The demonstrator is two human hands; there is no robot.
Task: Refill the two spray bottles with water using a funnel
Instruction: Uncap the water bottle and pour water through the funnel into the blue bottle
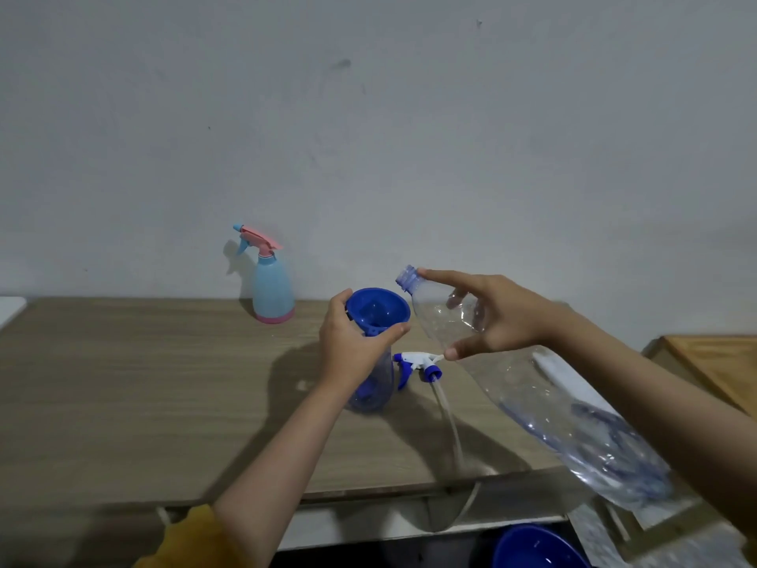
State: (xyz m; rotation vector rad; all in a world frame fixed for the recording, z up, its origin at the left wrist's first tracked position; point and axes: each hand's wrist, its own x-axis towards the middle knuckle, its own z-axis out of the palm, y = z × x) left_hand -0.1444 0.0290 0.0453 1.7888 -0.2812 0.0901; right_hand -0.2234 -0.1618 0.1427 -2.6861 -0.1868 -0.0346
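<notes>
A blue funnel (379,307) sits in the neck of a clear blue-tinted spray bottle (375,387) standing mid-table. My left hand (354,342) grips the funnel's stem and the bottle's neck. My right hand (491,313) holds a large clear plastic water bottle (545,395) near its shoulder, uncapped, tilted with its mouth raised just right of the funnel's rim. That bottle's white-and-blue trigger head (418,364) lies on the table with its dip tube (450,420) trailing toward me. A light-blue and pink spray bottle (270,280) stands with its trigger on, at the back by the wall.
The wooden table (143,403) ends at a front edge near me. A blue bowl-like thing (536,547) sits below that edge. A wooden board (721,366) lies at the right. A white object (10,309) shows at the far left. The grey wall is close behind.
</notes>
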